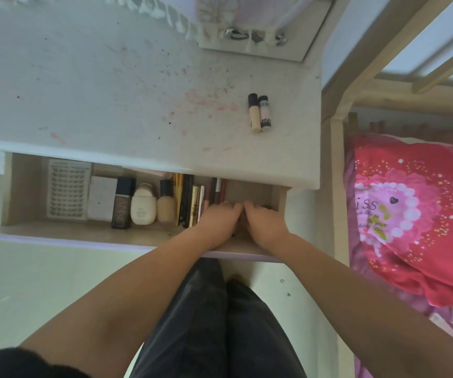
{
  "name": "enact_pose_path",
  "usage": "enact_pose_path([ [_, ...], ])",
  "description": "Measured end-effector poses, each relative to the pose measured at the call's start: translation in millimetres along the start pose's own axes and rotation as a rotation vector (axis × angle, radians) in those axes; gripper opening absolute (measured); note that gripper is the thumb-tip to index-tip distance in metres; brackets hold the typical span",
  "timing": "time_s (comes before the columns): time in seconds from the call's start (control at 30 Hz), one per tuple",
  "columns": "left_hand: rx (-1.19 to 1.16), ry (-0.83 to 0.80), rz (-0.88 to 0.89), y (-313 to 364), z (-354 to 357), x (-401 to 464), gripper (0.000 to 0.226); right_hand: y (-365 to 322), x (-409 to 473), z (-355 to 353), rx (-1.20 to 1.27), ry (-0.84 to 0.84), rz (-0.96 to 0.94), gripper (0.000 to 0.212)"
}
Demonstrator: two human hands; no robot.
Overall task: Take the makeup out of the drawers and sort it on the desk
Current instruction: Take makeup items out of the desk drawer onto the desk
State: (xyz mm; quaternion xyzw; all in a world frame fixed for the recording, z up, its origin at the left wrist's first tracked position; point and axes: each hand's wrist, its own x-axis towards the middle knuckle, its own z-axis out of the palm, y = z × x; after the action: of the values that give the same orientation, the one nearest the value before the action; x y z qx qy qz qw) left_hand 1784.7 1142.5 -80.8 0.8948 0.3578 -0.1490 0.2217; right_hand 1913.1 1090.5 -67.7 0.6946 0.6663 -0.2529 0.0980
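Both hands reach into the open drawer: left hand and right hand, fingers curled downward among pencils; whether they grip anything cannot be told. Two tubes lie on the desk.

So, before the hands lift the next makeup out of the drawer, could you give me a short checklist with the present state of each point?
1. Drawer pulled open far enough to reach in: ok.
2. Both hands inside it, left hand and right hand side by side at the right end: ok.
3. Firm hold on an item: cannot tell; the fingers curl downward and hide what is beneath.
4. Free desk surface to sort on: ok, only two small tubes lie there, near the right edge.
5. Neighbouring pencils and sticks safe from being knocked: not ok, they lie right against the left hand.
6. Bottles further left out of the way: ok.
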Motion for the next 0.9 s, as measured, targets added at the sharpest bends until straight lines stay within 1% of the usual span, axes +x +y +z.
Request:
enact_pose_path([
  [0.1,-0.195,-0.010,0.002,0.2,-5.8,-2.6,0.035,1.2,0.2,-10.1,0.021,0.003,-0.045,0.025],
  [0.17,-0.328,0.007,0.016,-4.1,-20.8,-10.2,0.022,4.4,-4.7,-27.5,0.089,0.027,-0.064,0.019],
  [0.2,-0.374,0.022,0.028,-8.0,-31.0,-15.6,0.016,7.4,-9.0,-38.8,0.151,0.051,-0.073,0.019],
  [0.27,-0.447,0.060,0.038,-18.4,-57.6,-26.5,0.012,15.5,-17.7,-66.6,0.313,0.117,-0.099,0.016],
  [0.3,-0.492,0.082,0.031,-23.8,-74.9,-31.0,0.011,19.8,-21.1,-82.7,0.406,0.145,-0.103,0.012],
  [0.37,-0.616,0.157,0.011,-33.0,-113.0,-32.5,0.018,29.5,-19.5,-117.9,0.586,0.175,-0.087,0.004],
  [0.47,-0.756,0.319,-0.017,-42.8,-162.7,-7.5,0.017,49.6,5.1,-163.1,0.823,0.279,-0.010,0.011],
  [0.53,-0.817,0.364,-0.062,-47.3,-184.8,20.9,0.015,63.2,28.0,-182.6,0.913,0.351,0.045,0.017],
  [0.67,-0.824,0.311,-0.140,-53.9,-193.4,72.1,0.003,81.0,69.4,-189.3,0.927,0.352,0.115,0.015],
  [0.77,-0.753,0.309,-0.203,-55.9,-188.9,96.4,0.008,83.5,88.8,-183.3,0.884,0.338,0.143,0.010],
  [0.9,-0.668,0.362,-0.225,-51.5,-187.3,113.1,0.009,78.0,101.6,-176.1,0.867,0.401,0.167,0.006],
])
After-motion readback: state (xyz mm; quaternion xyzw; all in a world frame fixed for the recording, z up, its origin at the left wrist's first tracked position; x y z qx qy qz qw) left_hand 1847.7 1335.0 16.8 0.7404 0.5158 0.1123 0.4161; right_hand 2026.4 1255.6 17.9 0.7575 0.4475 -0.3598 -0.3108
